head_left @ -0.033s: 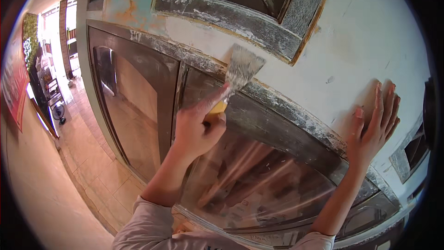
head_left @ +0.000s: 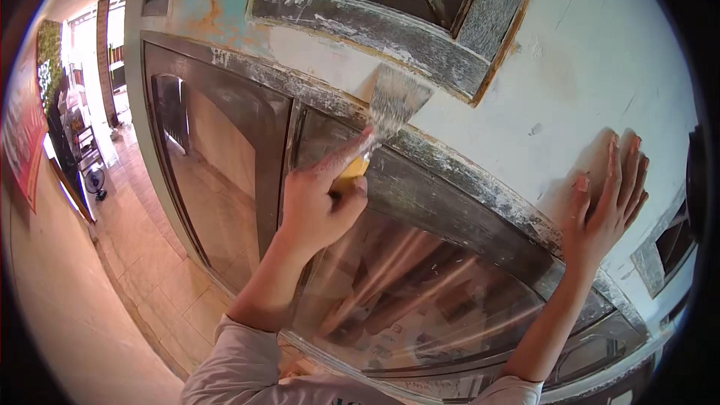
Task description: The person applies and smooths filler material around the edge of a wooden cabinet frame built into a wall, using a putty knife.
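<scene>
My left hand is closed around the yellow handle of a putty knife, its index finger stretched along toward the blade. The blade is smeared with grey-white residue. Its wide edge meets the strip of white wall between the upper window frame and the wooden frame below. Farther right, my right hand rests on the pale wall with its fingers stretched out and holds nothing.
Above is a worn window frame with patchy white residue. Below run a scuffed wooden rail and glass panes. A tiled floor stretches away on the left, where a small fan stands.
The putty knife's blade has shifted slightly up and to the right on the wall. My right hand stays in place.
</scene>
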Demonstrator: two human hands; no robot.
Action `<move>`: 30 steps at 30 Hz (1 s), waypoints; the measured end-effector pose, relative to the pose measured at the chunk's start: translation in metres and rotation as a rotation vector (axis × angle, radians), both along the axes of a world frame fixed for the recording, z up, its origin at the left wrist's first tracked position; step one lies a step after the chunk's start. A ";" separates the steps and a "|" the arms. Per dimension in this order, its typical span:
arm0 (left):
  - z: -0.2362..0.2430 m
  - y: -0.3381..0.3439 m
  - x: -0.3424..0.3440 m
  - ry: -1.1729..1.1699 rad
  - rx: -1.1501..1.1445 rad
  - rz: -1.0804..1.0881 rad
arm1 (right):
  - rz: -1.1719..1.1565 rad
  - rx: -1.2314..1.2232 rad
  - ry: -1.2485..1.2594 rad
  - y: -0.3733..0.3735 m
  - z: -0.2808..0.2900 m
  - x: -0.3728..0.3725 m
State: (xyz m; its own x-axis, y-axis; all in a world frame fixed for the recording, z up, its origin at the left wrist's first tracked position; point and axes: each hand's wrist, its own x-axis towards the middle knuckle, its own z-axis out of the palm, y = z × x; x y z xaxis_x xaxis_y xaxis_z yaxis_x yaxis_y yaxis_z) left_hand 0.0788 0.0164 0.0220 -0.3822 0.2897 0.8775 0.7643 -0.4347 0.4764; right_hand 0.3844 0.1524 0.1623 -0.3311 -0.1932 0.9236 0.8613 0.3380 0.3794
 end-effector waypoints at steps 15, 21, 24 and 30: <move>0.005 0.005 0.002 0.030 -0.016 0.025 | -0.002 -0.008 0.010 0.000 -0.004 0.000; -0.048 0.015 -0.014 -0.093 0.107 0.070 | -0.010 0.005 0.007 -0.001 -0.003 -0.001; -0.016 0.007 -0.025 -0.070 0.089 0.091 | 0.007 0.014 -0.003 0.001 -0.003 0.000; -0.044 0.009 -0.031 -0.134 0.053 0.011 | 0.009 0.025 -0.013 0.003 -0.003 0.004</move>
State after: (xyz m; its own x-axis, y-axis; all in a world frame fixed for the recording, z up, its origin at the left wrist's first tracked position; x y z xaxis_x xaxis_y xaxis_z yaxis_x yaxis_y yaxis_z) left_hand 0.0481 0.0258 -0.0225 -0.4995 0.2394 0.8326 0.7005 -0.4540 0.5507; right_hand 0.3881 0.1557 0.1592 -0.3409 -0.2188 0.9143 0.8535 0.3357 0.3986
